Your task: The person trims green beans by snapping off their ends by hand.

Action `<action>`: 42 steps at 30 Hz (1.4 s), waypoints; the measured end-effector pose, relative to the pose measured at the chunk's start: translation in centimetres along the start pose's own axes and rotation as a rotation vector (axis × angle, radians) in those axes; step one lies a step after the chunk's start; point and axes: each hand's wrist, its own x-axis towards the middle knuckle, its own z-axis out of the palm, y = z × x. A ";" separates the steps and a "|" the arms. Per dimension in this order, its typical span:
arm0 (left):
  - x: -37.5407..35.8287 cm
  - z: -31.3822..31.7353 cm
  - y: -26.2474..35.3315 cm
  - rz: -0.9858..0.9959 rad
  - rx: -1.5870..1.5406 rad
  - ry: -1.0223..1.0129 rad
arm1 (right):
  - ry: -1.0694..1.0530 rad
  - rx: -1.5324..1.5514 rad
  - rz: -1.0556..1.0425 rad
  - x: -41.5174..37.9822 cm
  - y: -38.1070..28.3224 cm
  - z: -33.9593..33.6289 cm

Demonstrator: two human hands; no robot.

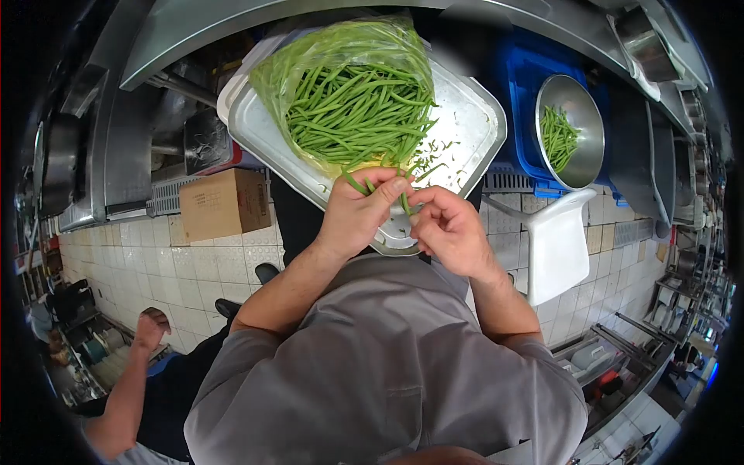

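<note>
My left hand (pixel 358 212) is closed around a few green beans (pixel 354 183), which stick out between its fingers. One bean (pixel 404 203) points down toward my right hand (pixel 451 234), whose thumb and fingertips pinch at its end. Both hands are over the near edge of a metal tray (pixel 482 124). Just beyond them, a clear plastic bag (pixel 273 71) lies open on the tray, with a large heap of green beans (pixel 356 112) in it. Small trimmed bean ends (pixel 434 149) are scattered on the tray to the right of the bag.
A steel bowl (pixel 593 147) with some beans (pixel 558 138) sits on a blue crate (pixel 521 116) at the right. Nearer is a white chair (pixel 556 252). A cardboard box (pixel 221 205) stands left on the tiled floor. At the lower left, another person's arm (pixel 128 387) shows.
</note>
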 end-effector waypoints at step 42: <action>-0.6 2.4 1.5 0.444 0.916 -0.053 | 0.296 -0.188 -0.089 1.2 1.1 -1.2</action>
